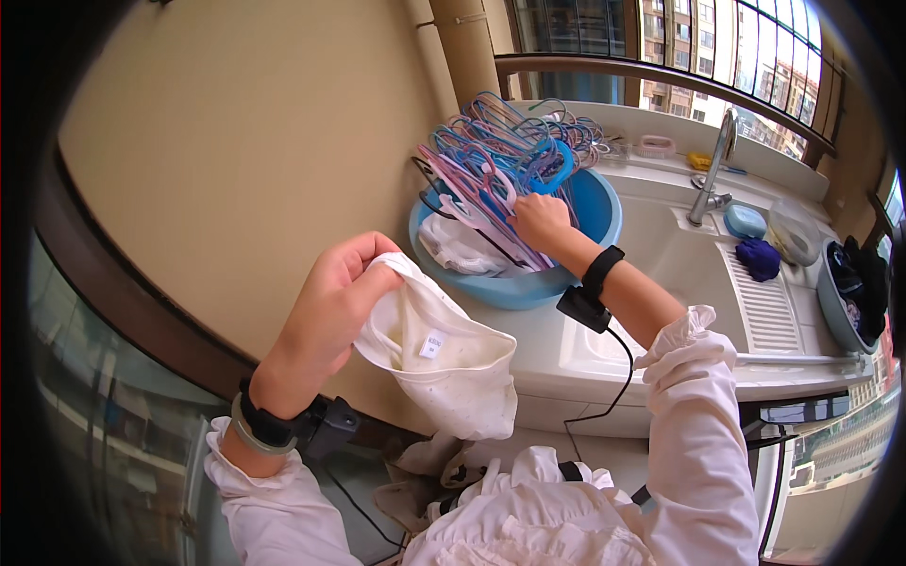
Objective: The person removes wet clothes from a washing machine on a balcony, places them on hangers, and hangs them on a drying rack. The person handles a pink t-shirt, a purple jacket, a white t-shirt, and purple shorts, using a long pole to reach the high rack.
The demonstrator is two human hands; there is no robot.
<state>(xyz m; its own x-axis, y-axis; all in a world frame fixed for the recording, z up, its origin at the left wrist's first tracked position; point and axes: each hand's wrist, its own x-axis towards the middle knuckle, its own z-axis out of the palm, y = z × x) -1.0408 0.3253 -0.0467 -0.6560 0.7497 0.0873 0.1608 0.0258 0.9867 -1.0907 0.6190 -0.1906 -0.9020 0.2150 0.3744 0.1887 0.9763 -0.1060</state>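
My left hand (340, 290) pinches the edge of a small white cloth garment (453, 382), which hangs open with a sewn-in label (431, 344) showing inside. At the blue plastic basin (520, 293), my right hand (541, 221) is closed around part of a pale clothes hanger (504, 182); the fingertips are partly hidden. A dense heap of tangled hangers (524, 134), mostly blue and pink, fills the basin and rises above its rim. Under the hangers at the near left lies a white cloth (460, 245).
Right of the basin is a white laundry sink (648, 226) with a chrome tap (722, 163) and ribbed washboard (768, 311). A purple cloth (758, 259), blue soap box (744, 221) and tub of dark clothes (842, 311) stand farther right. A beige wall (255, 141) rises on the left.
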